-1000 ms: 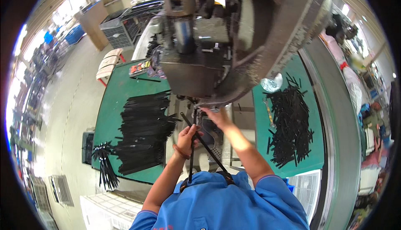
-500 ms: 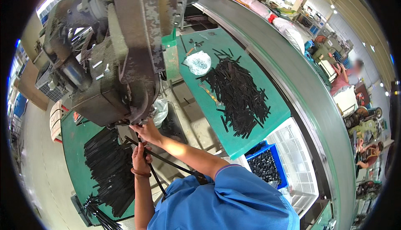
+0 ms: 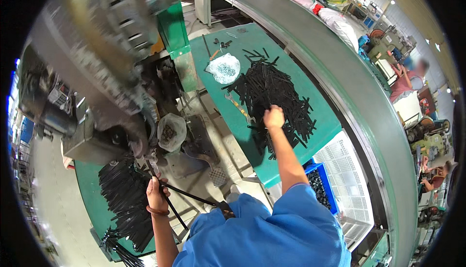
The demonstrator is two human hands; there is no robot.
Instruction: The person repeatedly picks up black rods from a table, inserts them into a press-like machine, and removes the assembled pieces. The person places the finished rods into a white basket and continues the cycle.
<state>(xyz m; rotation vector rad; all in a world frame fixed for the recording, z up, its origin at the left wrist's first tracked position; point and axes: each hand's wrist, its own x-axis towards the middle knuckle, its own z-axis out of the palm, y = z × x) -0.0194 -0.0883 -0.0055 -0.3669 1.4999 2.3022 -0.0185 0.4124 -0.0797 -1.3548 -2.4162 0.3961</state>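
At the lower left, my left hand [image 3: 156, 198] is closed round long thin black strips [image 3: 175, 213], just below the head of a large worn machine [image 3: 109, 92]. One strip end points up toward the machine; other ends slant down toward my lap. My right arm stretches over the green table on the right. There my right hand [image 3: 274, 116] touches a heap of short flat black strips [image 3: 272, 85], its fingers curled down among them. What those fingertips pinch is hidden.
Left of the machine's base, long black strips [image 3: 124, 199] cover another green table [image 3: 86, 189]. A wrench [image 3: 238, 107] and a bag of small metal parts [image 3: 224, 68] lie beside the heap. A blue bin [image 3: 334, 196], white crate [image 3: 345, 170] and conveyor belt [image 3: 335, 78] stand right.
My right hand has left the machine head and swung right onto the heap of short strips. My left hand keeps its hold, slightly lower. The view has shifted, and the machine looms larger.
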